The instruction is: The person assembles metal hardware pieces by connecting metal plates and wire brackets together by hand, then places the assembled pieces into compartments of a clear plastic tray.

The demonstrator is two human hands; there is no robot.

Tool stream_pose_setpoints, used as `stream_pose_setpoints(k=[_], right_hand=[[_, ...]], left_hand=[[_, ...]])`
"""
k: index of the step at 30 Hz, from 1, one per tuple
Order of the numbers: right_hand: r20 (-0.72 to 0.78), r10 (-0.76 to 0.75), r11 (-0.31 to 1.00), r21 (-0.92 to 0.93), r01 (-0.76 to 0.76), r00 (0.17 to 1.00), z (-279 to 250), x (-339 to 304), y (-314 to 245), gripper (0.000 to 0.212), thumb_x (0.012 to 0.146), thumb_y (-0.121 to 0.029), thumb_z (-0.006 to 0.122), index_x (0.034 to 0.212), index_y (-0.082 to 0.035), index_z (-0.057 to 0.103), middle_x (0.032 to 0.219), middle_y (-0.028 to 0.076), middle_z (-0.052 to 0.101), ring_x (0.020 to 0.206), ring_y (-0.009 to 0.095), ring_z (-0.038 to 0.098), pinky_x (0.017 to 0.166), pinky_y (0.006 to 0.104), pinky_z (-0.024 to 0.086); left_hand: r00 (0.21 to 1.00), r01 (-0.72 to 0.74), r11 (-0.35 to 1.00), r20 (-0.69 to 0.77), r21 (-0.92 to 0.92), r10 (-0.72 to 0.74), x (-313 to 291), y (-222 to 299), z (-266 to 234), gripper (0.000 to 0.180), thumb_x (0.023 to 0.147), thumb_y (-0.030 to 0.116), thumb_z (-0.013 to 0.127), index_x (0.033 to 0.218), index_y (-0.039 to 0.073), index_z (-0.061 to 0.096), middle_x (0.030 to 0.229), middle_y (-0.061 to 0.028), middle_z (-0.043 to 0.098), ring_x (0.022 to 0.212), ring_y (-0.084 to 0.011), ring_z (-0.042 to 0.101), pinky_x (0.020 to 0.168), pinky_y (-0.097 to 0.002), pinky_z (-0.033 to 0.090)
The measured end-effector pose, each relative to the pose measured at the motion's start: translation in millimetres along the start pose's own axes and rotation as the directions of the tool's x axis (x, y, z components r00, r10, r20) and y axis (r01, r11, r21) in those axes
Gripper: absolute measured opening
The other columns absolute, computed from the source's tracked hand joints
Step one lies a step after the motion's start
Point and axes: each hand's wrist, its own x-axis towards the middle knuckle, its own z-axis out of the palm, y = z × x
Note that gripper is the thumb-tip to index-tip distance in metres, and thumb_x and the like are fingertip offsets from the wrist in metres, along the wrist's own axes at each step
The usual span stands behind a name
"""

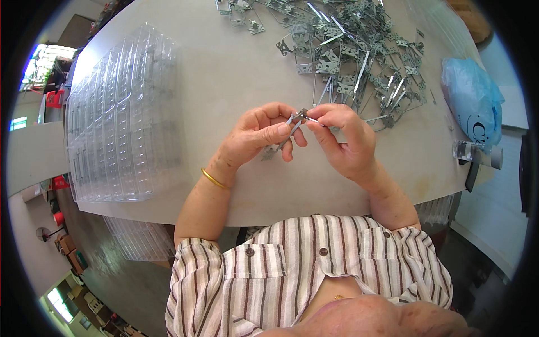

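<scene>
Left hand (252,135) and right hand (349,140) pinch a metal bracket (302,114) between their fingers over the table (236,67), inside its near edge (255,223), with room separating clear trays (120,123), left, from piled metal parts (351,50), far right.

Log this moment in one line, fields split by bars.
left hand: holding metal piece | right hand: pinching metal at its upper end | beyond: heap of metal parts | at left: clear plastic trays

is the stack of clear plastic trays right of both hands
No, the stack of clear plastic trays lies left of the left hand.
</scene>
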Motion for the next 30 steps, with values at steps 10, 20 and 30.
stream_pose_setpoints(k=[10, 20, 30], right_hand=[[-0.117, -0.093, 0.987, 0.122, 0.108, 0.989, 3, 3, -6, 0.022, 0.091, 0.007, 0.065, 0.102, -0.002, 0.049, 0.101, 0.014, 0.066, 0.084, 0.019, 0.071, 0.074, 0.0322, 0.059], [0.273, 0.565, 0.665, 0.408, -0.625, 0.779, -10, 11, -13, 0.015, 0.102, -0.004, 0.052, 0.117, -0.002, 0.055, 0.085, 0.008, 0.066, 0.076, 0.013, 0.068, 0.066, 0.0258, 0.054], [0.119, 0.189, 0.969, 0.14, -0.205, 0.975, -4, -1, -8, 0.013, 0.099, 0.0, 0.057, 0.112, -0.004, 0.059, 0.09, 0.01, 0.07, 0.073, 0.015, 0.07, 0.065, 0.028, 0.056]], left_hand=[[0.999, -0.03, 1.0, -0.02, -0.003, 0.03, 0, 0, -4, 0.041, 0.095, 0.021, 0.07, 0.126, -0.002, 0.054, 0.102, -0.0146, 0.07, 0.082, -0.0146, 0.068, 0.074, -0.0266, 0.054], [0.968, -0.061, 0.935, -0.207, 0.349, 0.14, 3, 3, 9, 0.043, 0.088, 0.008, 0.076, 0.125, 0.001, 0.055, 0.109, -0.0062, 0.068, 0.091, -0.0104, 0.064, 0.075, -0.0251, 0.054], [0.997, -0.041, 0.972, -0.057, 0.232, 0.056, 2, 7, 6, 0.035, 0.094, 0.021, 0.071, 0.12, 0.002, 0.057, 0.104, -0.0061, 0.068, 0.088, -0.01, 0.063, 0.077, -0.0265, 0.053]])
